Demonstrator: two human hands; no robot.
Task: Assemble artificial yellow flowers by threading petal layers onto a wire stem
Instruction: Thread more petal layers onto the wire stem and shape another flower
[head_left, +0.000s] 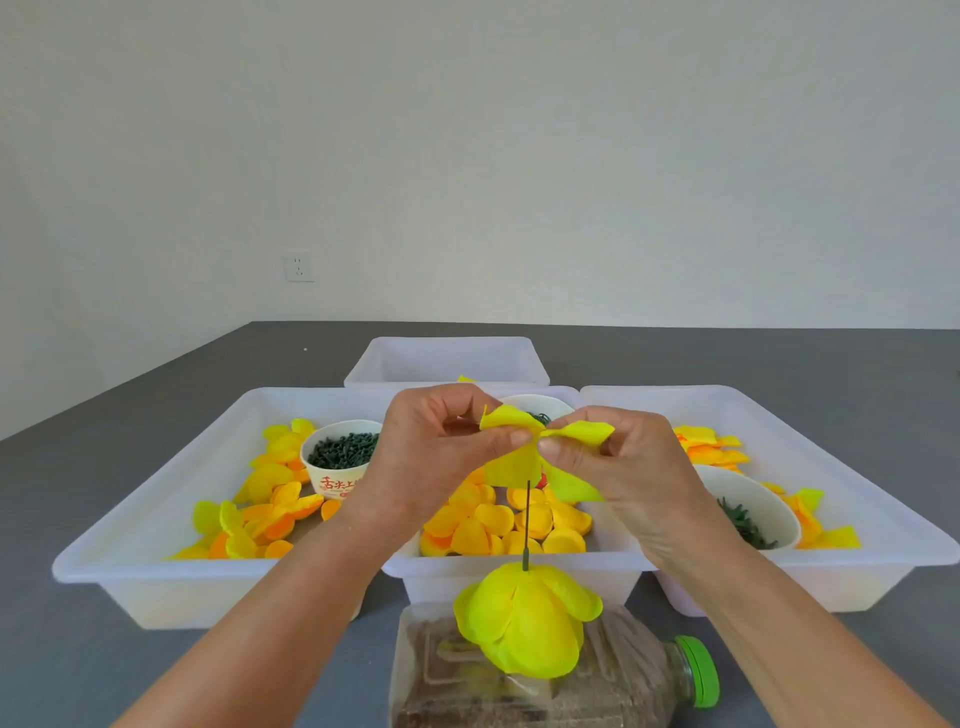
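Here we work at a dark grey matte table (156, 405) set against a plain pale wall (467, 130) that carries a single white socket (298, 266). Four translucent white plastic trays sit on it: a far tray (384, 358), a left tray (171, 499), a middle tray (519, 566) and a right tray (852, 499). The near three hold loose petals (498, 525), rounded and cupped, yellow shading to orange. A paper cup (337, 470) in the left tray is filled with small dark green pieces; a white bowl (748, 506) in the right tray holds more green bits.

Our left hand (436, 447) and right hand (618, 457) meet above the middle tray, each pinching the thin, creased yellow petal layer (519, 441) between thumb and fingertips, at the top of the dark wire stem (528, 514). The stem stands upright, and lower on it hangs a soft, lime-yellow flower head (524, 623) of overlapping petals, cupped downward. Below it lies a clear plastic bottle (623, 670) on its side, brown-filled, with a green cap.
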